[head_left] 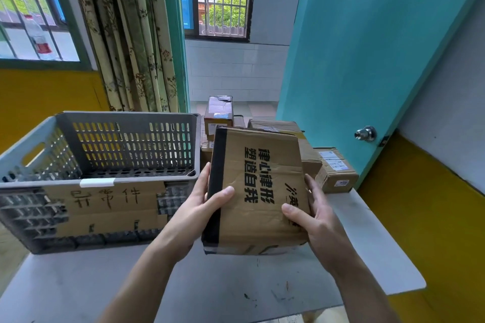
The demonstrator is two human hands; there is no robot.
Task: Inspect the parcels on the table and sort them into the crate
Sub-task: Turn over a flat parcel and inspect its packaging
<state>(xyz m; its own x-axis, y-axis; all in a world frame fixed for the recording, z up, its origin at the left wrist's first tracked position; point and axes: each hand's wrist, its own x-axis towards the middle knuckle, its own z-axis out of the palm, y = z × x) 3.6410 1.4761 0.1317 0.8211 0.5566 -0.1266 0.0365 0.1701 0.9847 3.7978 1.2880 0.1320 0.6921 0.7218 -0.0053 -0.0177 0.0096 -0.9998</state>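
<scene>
I hold a brown cardboard parcel (258,191) with black printed characters and black tape along its left edge, tilted up above the table. My left hand (202,207) grips its left edge, thumb on the front face. My right hand (312,212) grips its right edge, thumb on the front. A grey slotted plastic crate (105,165) stands to the left on the table, with a cardboard sign taped to its near wall; its inside looks bare. More parcels lie behind: an upright box (219,115), a flat box (278,126) and a small labelled box (336,170).
The white table (236,283) ends close on the right at a rounded corner. A teal door (367,60) with a metal knob (366,134) stands open just right of the parcels. Curtains and barred windows lie behind the crate.
</scene>
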